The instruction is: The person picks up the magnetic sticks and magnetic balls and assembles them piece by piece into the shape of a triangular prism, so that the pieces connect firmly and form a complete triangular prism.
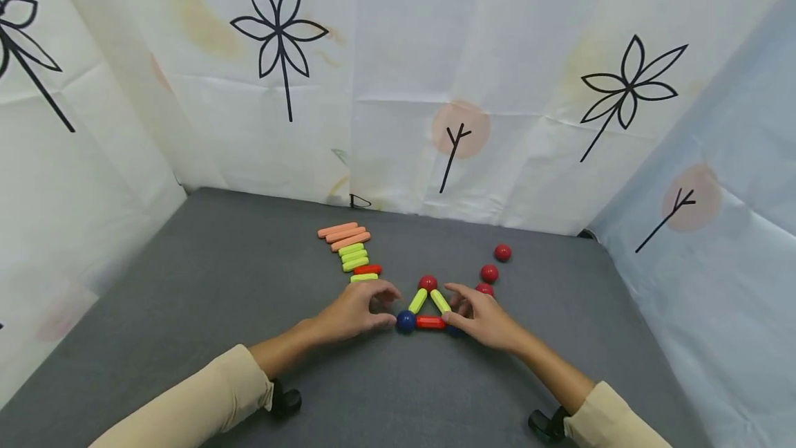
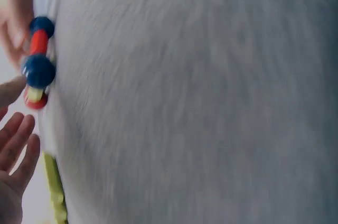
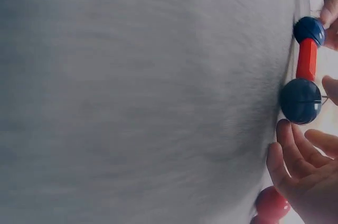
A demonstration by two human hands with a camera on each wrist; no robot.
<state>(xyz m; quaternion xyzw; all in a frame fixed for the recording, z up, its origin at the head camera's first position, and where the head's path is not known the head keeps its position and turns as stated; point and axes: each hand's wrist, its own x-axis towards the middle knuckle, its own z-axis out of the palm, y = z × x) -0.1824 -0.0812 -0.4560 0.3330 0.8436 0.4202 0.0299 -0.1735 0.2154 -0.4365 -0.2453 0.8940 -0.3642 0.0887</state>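
"Where was the triangle (image 1: 429, 323)?"

"On the grey desk (image 1: 348, 393), between the person's two hands. A red ball (image 1: 428, 283) formed its far corner, and a left blue ball (image 1: 406, 321) and a right blue ball (image 3: 301, 101) formed the near ones."

"And the sides?"

"Two lime rods (image 1: 418, 301) ran up to the red ball, while a red rod (image 1: 430, 323) joined the blue pair."

"How was the left hand (image 1: 365, 308)?"

"Wide, its fingers loosely bent and spread, the thumb tip right by the left blue ball. I couldn't tell whether it touched."

"The right hand (image 1: 486, 316)?"

"Also wide, thumb apart from the fingers, around the right blue ball and partly hiding it from the head view. Contact was unclear there too."

"What lay farther out?"

"Beyond the left hand, a slanting row: three orange sticks (image 1: 345, 234) farthest away, then three lime sticks (image 1: 354, 256), a red stick (image 1: 367, 269) and another lime stick (image 1: 364, 278) nearest the hand. Past the right hand, three loose red balls (image 1: 489, 273) made a line, the nearest partly covered by that hand. A printed cloth (image 1: 398, 54) hung behind the desk."
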